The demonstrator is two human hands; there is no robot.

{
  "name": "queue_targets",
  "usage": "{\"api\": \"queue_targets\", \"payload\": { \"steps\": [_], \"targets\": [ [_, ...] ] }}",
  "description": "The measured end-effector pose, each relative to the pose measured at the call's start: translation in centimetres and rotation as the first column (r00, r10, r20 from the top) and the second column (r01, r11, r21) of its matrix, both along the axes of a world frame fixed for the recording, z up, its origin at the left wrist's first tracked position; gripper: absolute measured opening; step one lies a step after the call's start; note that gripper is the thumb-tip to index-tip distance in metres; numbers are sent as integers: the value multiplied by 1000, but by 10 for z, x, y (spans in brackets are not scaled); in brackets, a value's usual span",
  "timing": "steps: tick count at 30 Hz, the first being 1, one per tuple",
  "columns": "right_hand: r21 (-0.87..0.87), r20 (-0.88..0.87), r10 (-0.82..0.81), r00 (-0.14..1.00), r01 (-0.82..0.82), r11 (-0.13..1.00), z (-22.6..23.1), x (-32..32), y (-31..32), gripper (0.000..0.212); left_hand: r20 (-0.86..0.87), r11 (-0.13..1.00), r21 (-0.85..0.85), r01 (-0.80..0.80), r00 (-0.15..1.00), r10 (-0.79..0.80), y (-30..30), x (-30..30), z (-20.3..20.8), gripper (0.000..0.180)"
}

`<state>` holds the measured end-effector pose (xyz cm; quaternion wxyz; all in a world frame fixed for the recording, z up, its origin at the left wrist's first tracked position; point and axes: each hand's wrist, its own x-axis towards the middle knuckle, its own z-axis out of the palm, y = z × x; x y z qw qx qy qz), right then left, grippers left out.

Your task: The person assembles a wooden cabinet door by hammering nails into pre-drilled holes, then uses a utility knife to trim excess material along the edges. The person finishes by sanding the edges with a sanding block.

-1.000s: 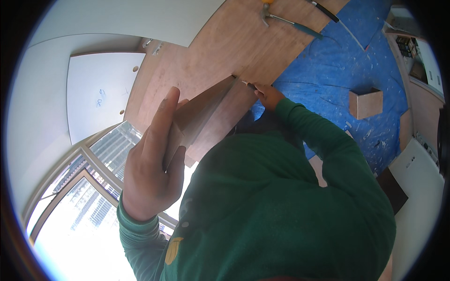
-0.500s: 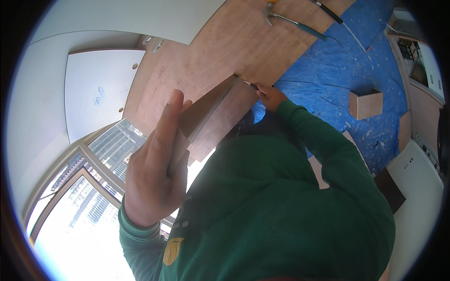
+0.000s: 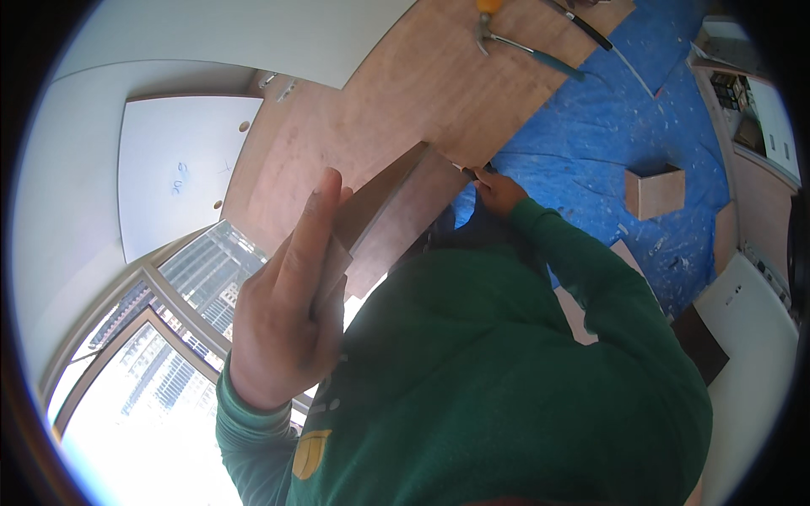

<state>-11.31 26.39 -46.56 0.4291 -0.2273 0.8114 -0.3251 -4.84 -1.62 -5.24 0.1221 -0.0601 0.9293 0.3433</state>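
Observation:
My left hand (image 3: 291, 287) is wrapped round the near end of a narrow brown wooden board (image 3: 380, 198), tilted up from the large plywood sheet (image 3: 363, 110). The thumb and fingers lie on opposite sides of it. A pale strip runs along the board's edge. By the board's far end, my right hand (image 3: 501, 192) is closed on a slim dark tool (image 3: 467, 172) with a light tip. Most of that tool is hidden in the fingers, and its kind is too small to tell.
A claw hammer (image 3: 540, 59) and a long black-handled tool (image 3: 603, 38) lie at the far side. A small open wooden box (image 3: 656, 194) stands on the blue sheeting (image 3: 582, 139) at right. A white panel with holes (image 3: 181, 169) leans left, above a window (image 3: 160, 379).
My right hand has drawn slightly away from the board's far end, to the right and nearer me, with the slim tool. The left hand keeps its grip on the board.

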Motion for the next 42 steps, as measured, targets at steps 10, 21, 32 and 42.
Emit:
{"api": "queue_targets", "payload": {
  "steps": [10, 21, 32, 42],
  "targets": [
    [-213, 105, -85, 991, 106, 971, 8, -1, -12, 40, 0, 1000, -18, 10, 1000, -10, 6, 0, 1, 87],
    [-233, 45, -103, 994, 111, 966, -4, -12, -43, 34, 0, 999, -23, 28, 1000, -28, 13, 5, -1, 89],
    [2, 58, -94, 994, 94, 996, 10, -10, -23, 39, -33, 1000, 2, 7, 999, -7, 8, 0, -3, 85],
    [-142, 117, -168, 979, 184, 973, 41, -14, -45, 35, 16, 999, 13, 34, 999, -35, 4, 1, 0, 90]
  ]
}}
